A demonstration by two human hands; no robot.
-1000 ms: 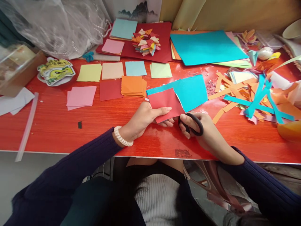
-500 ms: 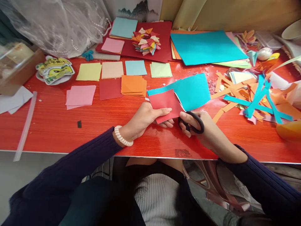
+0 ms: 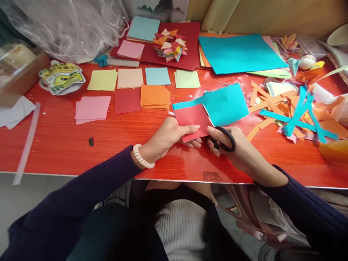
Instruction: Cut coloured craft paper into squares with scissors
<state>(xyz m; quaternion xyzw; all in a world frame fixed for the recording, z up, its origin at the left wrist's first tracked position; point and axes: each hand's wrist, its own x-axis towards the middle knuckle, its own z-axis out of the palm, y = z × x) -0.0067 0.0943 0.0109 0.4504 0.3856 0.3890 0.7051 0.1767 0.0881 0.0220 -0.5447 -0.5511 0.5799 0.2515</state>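
My left hand [image 3: 176, 131] pinches a red piece of paper [image 3: 191, 119] between its thumb on top and fingers beneath. My right hand [image 3: 227, 141] is closed round the black handles of a pair of scissors [image 3: 231, 139]. The scissor blades lie along the right edge of the red paper, and they are partly hidden by it and by my fingers. Just behind the paper a blue sheet [image 3: 225, 103] rests on the red table [image 3: 125, 141].
Several small paper stacks, such as an orange one [image 3: 154, 96] and a pink one [image 3: 92, 108], lie left of centre. Paper strips [image 3: 285, 116] are heaped at the right. A folded paper ornament [image 3: 170, 45] and large blue paper [image 3: 239, 54] sit at the back.
The view has shifted slightly. Both hands keep nearly the same pose on the red paper and the scissors; the handles look a little closer together.
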